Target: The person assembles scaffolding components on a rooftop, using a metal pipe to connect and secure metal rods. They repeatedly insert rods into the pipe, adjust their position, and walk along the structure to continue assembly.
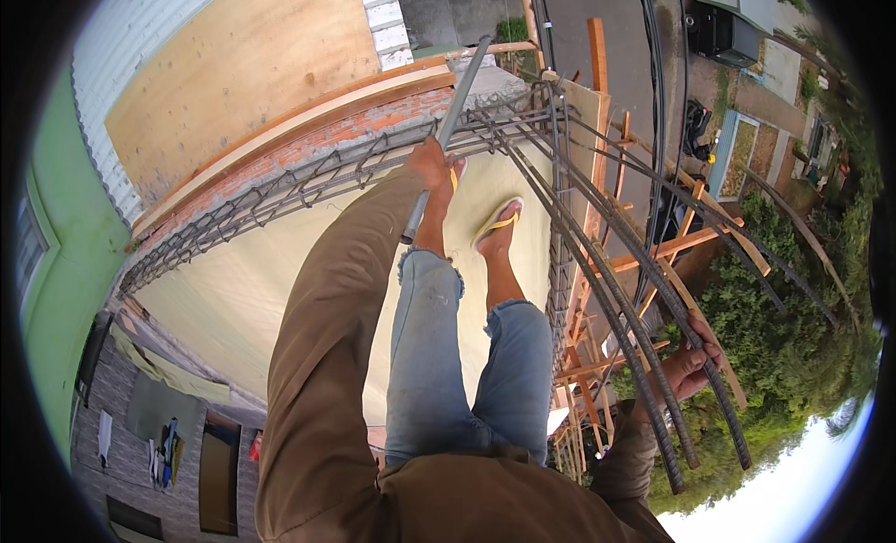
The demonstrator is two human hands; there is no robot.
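Note:
My left hand (431, 163) is closed around a grey metal pipe (463, 93). The pipe slants from the wall's far edge down beside my left foot. Off to the right, my right hand (689, 366) grips a ribbed steel rebar (731, 423) near its free end. Two more rebars (655, 414) run close along the inner side of that hand. These bars rise from the far right corner of a tied rebar cage (557, 183) and bend toward me. Both feet, in yellow-strapped flip-flops (500, 221), stand on a pale deck (355, 253).
A long rebar cage (308, 182) lies beside the brick wall (308, 141) at the left. Beyond the deck's right edge are wooden scaffold pieces (686, 239), black cables (656, 67) and a road (616, 39) far below. More bent rebars (691, 188) stick out over the drop.

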